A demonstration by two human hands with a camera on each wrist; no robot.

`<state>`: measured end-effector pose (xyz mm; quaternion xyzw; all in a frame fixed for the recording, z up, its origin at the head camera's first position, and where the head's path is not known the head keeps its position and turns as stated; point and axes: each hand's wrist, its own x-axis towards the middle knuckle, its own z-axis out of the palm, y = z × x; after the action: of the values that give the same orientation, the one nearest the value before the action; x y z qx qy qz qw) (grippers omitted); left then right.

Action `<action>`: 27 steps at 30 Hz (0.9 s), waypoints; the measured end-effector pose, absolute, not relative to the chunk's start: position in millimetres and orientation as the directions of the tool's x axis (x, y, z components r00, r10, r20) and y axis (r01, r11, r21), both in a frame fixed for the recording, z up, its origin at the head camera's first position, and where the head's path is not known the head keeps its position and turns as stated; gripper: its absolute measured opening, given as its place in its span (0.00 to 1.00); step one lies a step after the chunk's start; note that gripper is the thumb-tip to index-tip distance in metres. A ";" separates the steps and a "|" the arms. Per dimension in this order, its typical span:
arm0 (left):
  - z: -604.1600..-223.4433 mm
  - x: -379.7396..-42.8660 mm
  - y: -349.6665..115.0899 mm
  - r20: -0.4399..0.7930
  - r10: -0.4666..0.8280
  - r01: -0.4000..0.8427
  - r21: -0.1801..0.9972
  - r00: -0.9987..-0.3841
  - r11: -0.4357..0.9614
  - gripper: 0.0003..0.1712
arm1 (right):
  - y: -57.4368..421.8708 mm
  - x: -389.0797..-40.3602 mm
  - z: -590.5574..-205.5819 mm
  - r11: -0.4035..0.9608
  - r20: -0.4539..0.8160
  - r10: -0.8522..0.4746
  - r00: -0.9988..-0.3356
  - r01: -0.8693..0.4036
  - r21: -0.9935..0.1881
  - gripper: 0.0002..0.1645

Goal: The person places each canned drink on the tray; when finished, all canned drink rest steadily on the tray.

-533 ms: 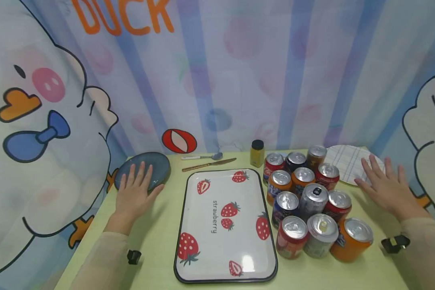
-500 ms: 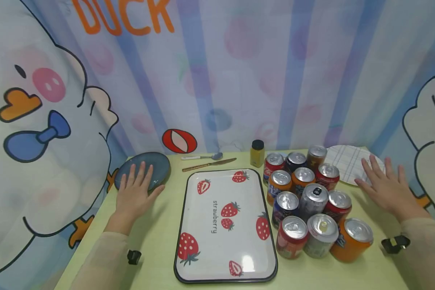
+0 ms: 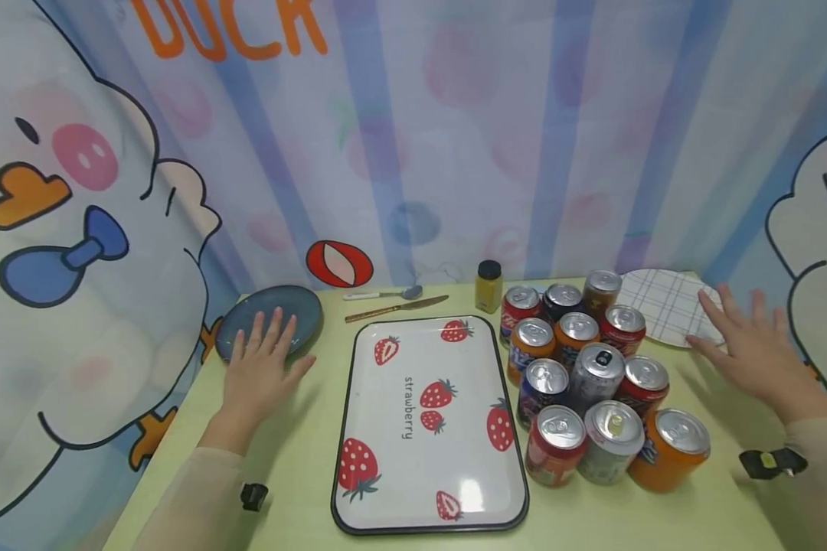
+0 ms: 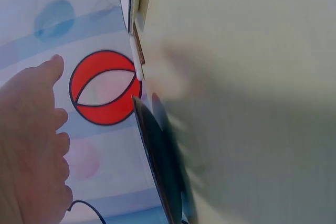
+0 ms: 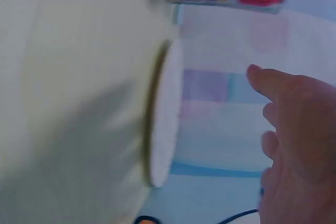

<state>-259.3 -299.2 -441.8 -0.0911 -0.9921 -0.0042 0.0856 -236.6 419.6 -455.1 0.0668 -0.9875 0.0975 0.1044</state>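
Note:
My left hand [image 3: 258,383], fingers spread and straight, hovers above the table near the blue-grey plate [image 3: 303,306] at the back left. It holds nothing, and its shadow shows in the left wrist view. On the other side my right hand [image 3: 761,356] is also raised with fingers outstretched and holding nothing. Nearest to it lies a white plate with a grid pattern [image 3: 668,302]. Several drink cans stand upright in a cluster left of that hand, among them an orange can [image 3: 668,455], a silver can [image 3: 596,379] and a red can [image 3: 554,451].
Between the hands lies a dark-rimmed strawberry tray [image 3: 400,490], its right edge close to the cans. Behind it are a knife [image 3: 396,308], a white-handled spoon [image 3: 379,295] and a small yellow bottle with a black cap [image 3: 488,289]. A printed curtain [image 3: 482,153] hangs at the back.
My right hand has shifted to the right, away from the grid plate. The left hand has barely moved. The head view has tilted slightly; the objects stay in place.

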 end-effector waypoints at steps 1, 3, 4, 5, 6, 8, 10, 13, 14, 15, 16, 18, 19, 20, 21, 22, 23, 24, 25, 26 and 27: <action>-442.7 -256.7 -297.3 0.176 0.196 0.199 -0.001 -0.965 0.980 0.50 | 416.1 -232.7 -448.8 0.964 0.230 -0.122 -0.966 -0.171 -0.205 0.48; -444.9 -250.4 -292.6 0.194 0.241 0.249 0.020 -0.951 0.968 0.48 | 405.1 -224.2 -434.2 0.949 0.246 -0.134 -0.960 -0.196 -0.248 0.46; -445.8 -246.3 -289.6 0.207 0.268 0.283 0.042 -0.941 0.958 0.47 | 398.7 -219.4 -426.5 0.942 0.251 -0.140 -0.958 -0.207 -0.263 0.45; -447.1 -242.2 -286.5 0.215 0.295 0.314 0.064 -0.931 0.947 0.46 | 391.3 -214.4 -419.0 0.937 0.263 -0.146 -0.954 -0.219 -0.273 0.43; -448.0 -237.3 -282.9 0.218 0.319 0.345 0.091 -0.922 0.934 0.45 | 383.3 -208.7 -411.9 0.933 0.270 -0.144 -0.952 -0.221 -0.284 0.41; -450.3 -226.3 -274.8 0.195 0.356 0.386 0.149 -0.914 0.910 0.43 | 366.8 -197.7 -400.6 0.926 0.299 -0.148 -0.943 -0.238 -0.293 0.37; -452.6 -215.0 -266.9 0.151 0.383 0.409 0.218 -0.911 0.886 0.40 | 351.7 -186.9 -392.1 0.916 0.358 -0.173 -0.918 -0.283 -0.284 0.33; -454.6 -200.3 -257.3 0.054 0.407 0.399 0.358 -0.912 0.845 0.35 | 330.4 -173.0 -382.8 0.892 0.435 -0.223 -0.873 -0.363 -0.270 0.31; -454.6 -196.7 -255.0 0.031 0.416 0.392 0.407 -0.909 0.825 0.33 | 323.5 -169.0 -380.5 0.882 0.459 -0.244 -0.854 -0.393 -0.261 0.31; -454.7 -193.7 -253.2 0.011 0.424 0.383 0.449 -0.906 0.807 0.32 | 316.5 -165.3 -378.4 0.869 0.475 -0.265 -0.839 -0.421 -0.260 0.31; -454.8 -191.2 -251.8 -0.004 0.432 0.377 0.480 -0.902 0.792 0.31 | 309.6 -161.7 -376.8 0.854 0.489 -0.286 -0.824 -0.450 -0.260 0.31; -455.2 -187.9 -250.5 -0.029 0.444 0.368 0.510 -0.896 0.777 0.29 | 295.4 -154.3 -374.6 0.818 0.501 -0.320 -0.804 -0.501 -0.282 0.33; -455.8 -186.9 -250.0 -0.041 0.447 0.365 0.511 -0.894 0.778 0.28 | 288.5 -151.0 -374.1 0.796 0.499 -0.341 -0.797 -0.527 -0.298 0.33; -456.6 -186.2 -249.5 -0.061 0.446 0.356 0.511 -0.893 0.782 0.28 | 281.8 -148.0 -373.9 0.776 0.498 -0.362 -0.788 -0.551 -0.308 0.33; -457.9 -185.8 -249.2 -0.081 0.447 0.350 0.503 -0.891 0.790 0.28 | 275.4 -144.6 -374.1 0.763 0.489 -0.376 -0.787 -0.563 -0.319 0.33; -459.1 -185.4 -248.9 -0.100 0.446 0.344 0.496 -0.890 0.797 0.27 | 269.6 -141.7 -374.5 0.749 0.477 -0.391 -0.787 -0.574 -0.332 0.33; -460.4 -185.2 -248.4 -0.120 0.442 0.334 0.490 -0.889 0.805 0.27 | 264.0 -139.2 -375.2 0.742 0.464 -0.406 -0.788 -0.580 -0.335 0.32; -461.6 -185.0 -248.0 -0.135 0.436 0.325 0.483 -0.890 0.813 0.27 | 259.1 -137.0 -375.7 0.741 0.446 -0.418 -0.792 -0.581 -0.337 0.31; -462.7 -184.9 -247.7 -0.147 0.427 0.314 0.478 -0.892 0.820 0.28 | 254.8 -135.4 -376.4 0.742 0.431 -0.428 -0.794 -0.581 -0.334 0.30; -463.9 -184.9 -247.7 -0.152 0.424 0.311 0.473 -0.893 0.824 0.27 | 251.0 -134.1 -377.3 0.747 0.425 -0.437 -0.793 -0.583 -0.320 0.30; -465.0 -184.8 -248.0 -0.151 0.422 0.312 0.467 -0.894 0.827 0.27 | 247.9 -133.3 -378.4 0.747 0.419 -0.446 -0.791 -0.586 -0.312 0.30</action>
<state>-184.8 -248.0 -465.0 -0.1938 -0.9477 -0.2209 -0.1246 -133.3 247.9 -378.4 0.2802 -0.9207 0.2187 0.1610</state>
